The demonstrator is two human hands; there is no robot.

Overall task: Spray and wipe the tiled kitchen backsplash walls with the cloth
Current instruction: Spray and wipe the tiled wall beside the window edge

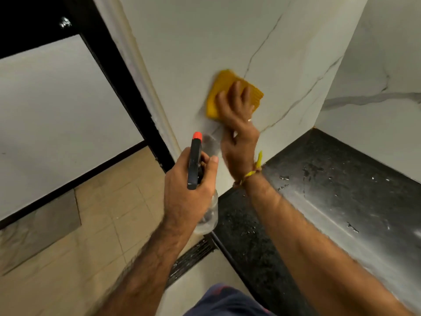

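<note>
A yellow cloth (225, 87) lies flat against the white marble-look tiled wall (216, 37). My right hand (239, 124) presses it to the wall with spread, straight fingers, its image blurred. Lower left of it, my left hand (189, 185) grips a clear spray bottle (208, 215) with a black head and an orange nozzle (197, 135) that points up at the wall. The bottle's body shows only partly below my left hand.
A black speckled countertop (341, 179) with water drops runs along the wall's foot to the right, meeting a second tiled wall (382, 65). A black door frame (127, 87) stands left of the wall, with beige floor tiles (102, 224) below.
</note>
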